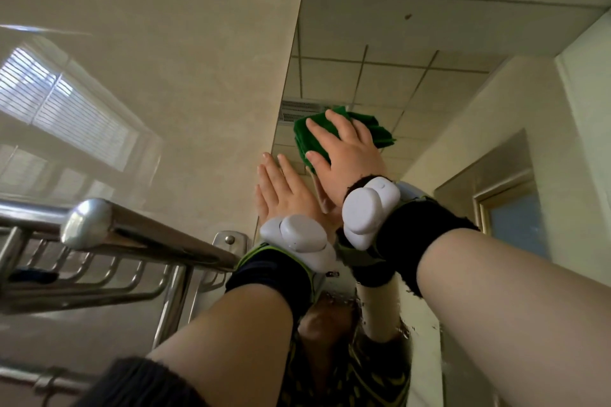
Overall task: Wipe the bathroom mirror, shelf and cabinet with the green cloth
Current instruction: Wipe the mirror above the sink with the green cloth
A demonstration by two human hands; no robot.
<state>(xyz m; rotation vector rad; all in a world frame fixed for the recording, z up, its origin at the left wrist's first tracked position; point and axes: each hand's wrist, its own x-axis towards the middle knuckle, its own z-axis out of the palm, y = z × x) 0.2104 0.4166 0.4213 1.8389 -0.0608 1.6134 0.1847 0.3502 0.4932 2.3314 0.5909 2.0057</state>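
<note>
Hands were up on the mirror (429, 92), both of them, and I looked on from close by. The right hand (347, 155) lay flat on the green cloth (375, 132) and pushed it against the glass. Its fingers were spread and nearly straight, with the thumb down at the low side of the cloth. The cloth was folded up thick. It sat near the left edge of the mirror, and its far end stuck out past the fingers.

The left hand (287, 192) was just beside it, lower and more to the left, right at the left edge of the mirror. That hand was flat too, with straight fingers close together, and it held nothing. I could see its twin in the glass, pressed up to it.

Each wrist wore a dark band with a white plastic box on it: one on the left wrist (297, 238), one on the right wrist (367, 208).

To the left of the mirror was a shiny pale wall (198, 43). A silver metal shelf (139, 235) made of bars stuck out from that wall, lower than the hands. The mirror showed ceiling squares and a vent.
</note>
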